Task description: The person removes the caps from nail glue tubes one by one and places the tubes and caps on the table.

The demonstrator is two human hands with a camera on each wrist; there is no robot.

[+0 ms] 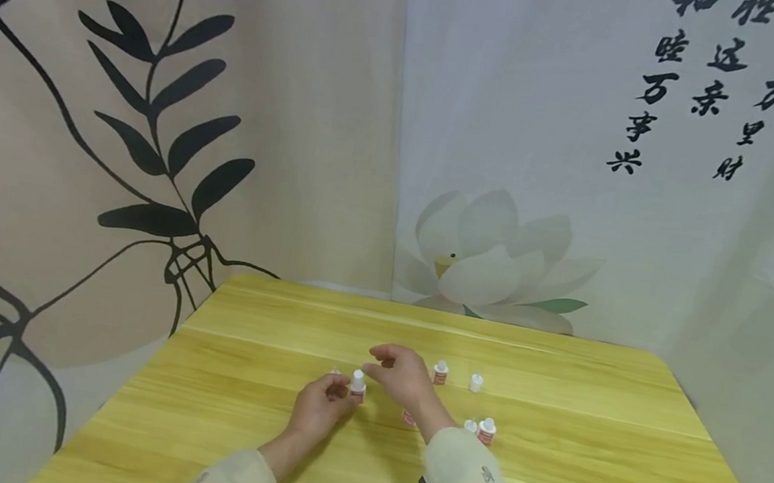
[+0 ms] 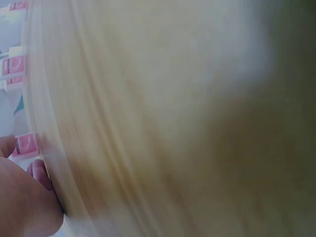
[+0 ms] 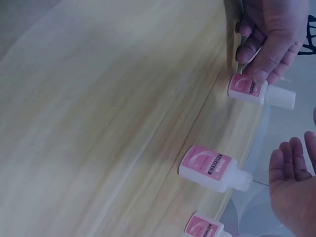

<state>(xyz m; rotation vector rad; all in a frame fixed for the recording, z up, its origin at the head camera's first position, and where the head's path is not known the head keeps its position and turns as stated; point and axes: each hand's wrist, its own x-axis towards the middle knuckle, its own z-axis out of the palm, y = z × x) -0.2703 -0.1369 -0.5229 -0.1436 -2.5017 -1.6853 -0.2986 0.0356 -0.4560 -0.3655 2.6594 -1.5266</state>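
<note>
A small white bottle (image 1: 357, 393) with a pink label and a tall white cap (image 3: 281, 97) stands upright on the wooden table. My left hand (image 1: 319, 412) pinches it by its lower part, thumb and fingers at the label. Just right of the cap, my right hand (image 1: 404, 378) hovers apart from it with loosely extended fingers and nothing in them. Nearer the right wrist camera stands a second pink-labelled bottle (image 3: 207, 168) with a narrower white top; my right forearm partly hides it in the head view. Behind my left hand, a small pink-and-white thing (image 1: 335, 372) is mostly covered.
Farther back on the table (image 1: 592, 415) stand another bottle (image 1: 440, 373) and a separate white cap-like piece (image 1: 476, 383). Right of my right forearm are a bottle (image 1: 486, 432) and a white piece (image 1: 469, 426). A printed curtain (image 1: 312, 142) hangs behind the table.
</note>
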